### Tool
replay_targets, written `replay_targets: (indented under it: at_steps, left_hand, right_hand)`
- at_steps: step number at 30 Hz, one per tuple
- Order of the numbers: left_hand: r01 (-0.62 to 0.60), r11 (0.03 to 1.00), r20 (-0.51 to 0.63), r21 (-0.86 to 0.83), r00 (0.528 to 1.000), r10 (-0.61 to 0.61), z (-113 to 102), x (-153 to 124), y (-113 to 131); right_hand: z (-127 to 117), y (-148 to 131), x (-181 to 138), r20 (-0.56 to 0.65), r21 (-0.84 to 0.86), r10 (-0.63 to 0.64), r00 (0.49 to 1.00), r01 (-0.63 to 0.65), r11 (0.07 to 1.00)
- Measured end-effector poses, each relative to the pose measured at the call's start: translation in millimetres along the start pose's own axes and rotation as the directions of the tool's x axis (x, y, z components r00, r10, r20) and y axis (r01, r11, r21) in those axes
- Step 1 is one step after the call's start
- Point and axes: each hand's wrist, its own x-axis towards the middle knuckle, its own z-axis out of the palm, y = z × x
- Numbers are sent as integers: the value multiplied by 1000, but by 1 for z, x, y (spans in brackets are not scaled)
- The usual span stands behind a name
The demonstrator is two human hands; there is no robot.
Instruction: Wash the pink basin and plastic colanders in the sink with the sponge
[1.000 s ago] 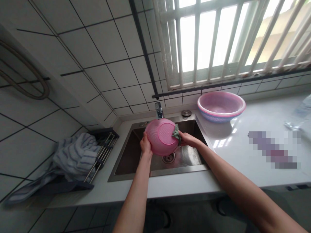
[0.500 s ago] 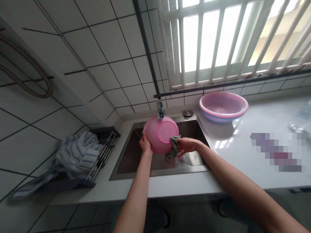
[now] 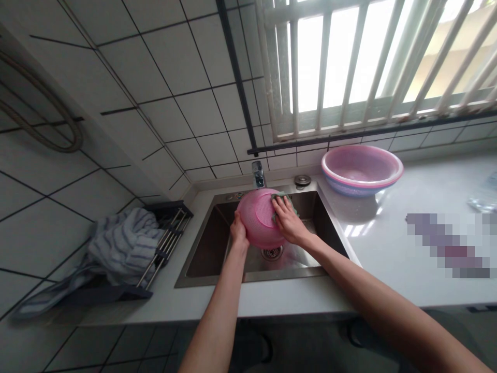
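Observation:
A pink plastic colander (image 3: 256,220) is held over the sink (image 3: 209,251), its round base turned toward me. My left hand (image 3: 238,230) grips its left rim, with the fingers partly hidden behind it. Against the right part of the base, my right hand (image 3: 288,217) presses a green cloth (image 3: 278,196), which shows around the fingertips. Just behind the colander stands the chrome faucet (image 3: 258,175). Below its lower edge the drain (image 3: 272,253) is visible.
Stacked pink and blue basins (image 3: 363,189) stand on the counter right of the sink. A drain stopper (image 3: 302,180) sits at the sink's back edge. To the left, a striped cloth (image 3: 120,241) lies over a metal rack (image 3: 165,246). Clear plastic (image 3: 485,194) lies far right.
My right hand has moved with the cloth from the colander's right rim up onto its base. The colander has shifted slightly right, still in my left hand.

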Motion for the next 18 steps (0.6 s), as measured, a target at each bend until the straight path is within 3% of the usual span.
replay_targets:
  at_steps: [5,7,13,18]
  left_hand:
    - [50,998,-9,-28,999,-50,1,10,-7]
    - [46,998,2,-32,999,-46,1,10,-8]
    - [-15,1000,21,4,1000,15,3,2,-4]
    - [-29,999,-2,24,1000,30,4,2,-1]
  right_hand:
    - [3,-25,-2,161,6,-277,947,279,960]
    - [-1,-22,-1,138,1,-261,955,264,965]
    - [-15,4,6,-41,-60,-53,998,51,997]
    - [-8,-17,5,61,37,-217,974,215,976]
